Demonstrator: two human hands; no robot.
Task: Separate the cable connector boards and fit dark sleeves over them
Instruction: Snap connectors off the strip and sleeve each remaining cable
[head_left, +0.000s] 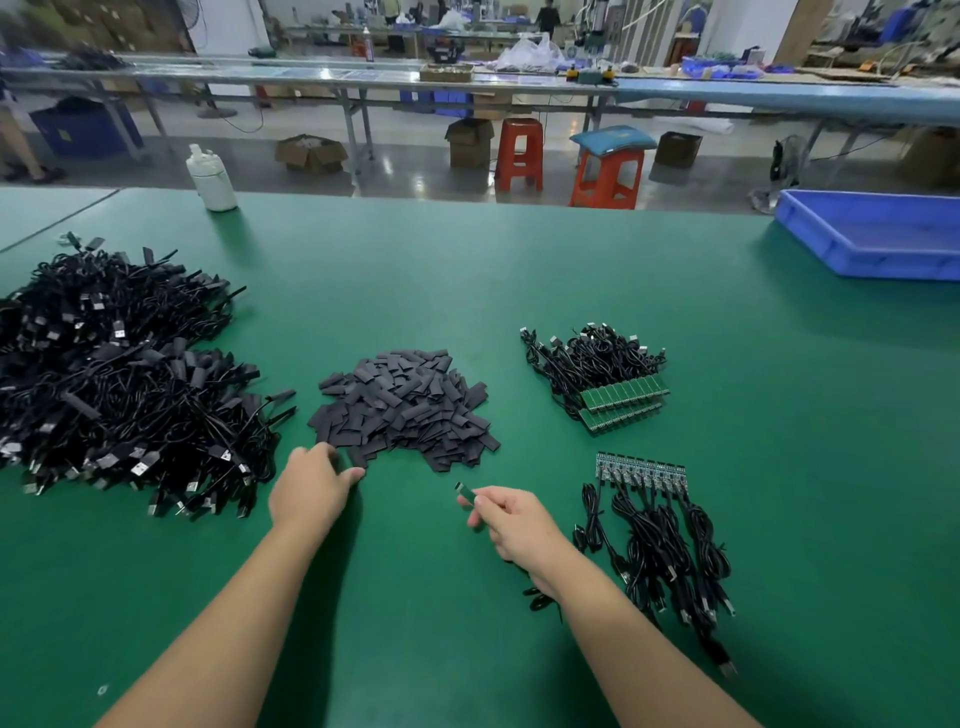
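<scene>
A heap of dark sleeves (405, 402) lies in the middle of the green table (467, 270). My left hand (310, 488) reaches into the heap's near left edge, fingers curled over a sleeve there. My right hand (511, 522) pinches a single small connector board (466, 492), its black cable trailing under my wrist. To the right lies a joined strip of connector boards with cables (641, 470). Behind it sit stacked panels of green boards with coiled cables (621, 397).
A large pile of black sleeved cables (119, 384) fills the left side. A blue plastic tray (878, 239) stands at the far right, a white bottle (212, 179) at the table's far edge. Stools, boxes and other benches lie beyond.
</scene>
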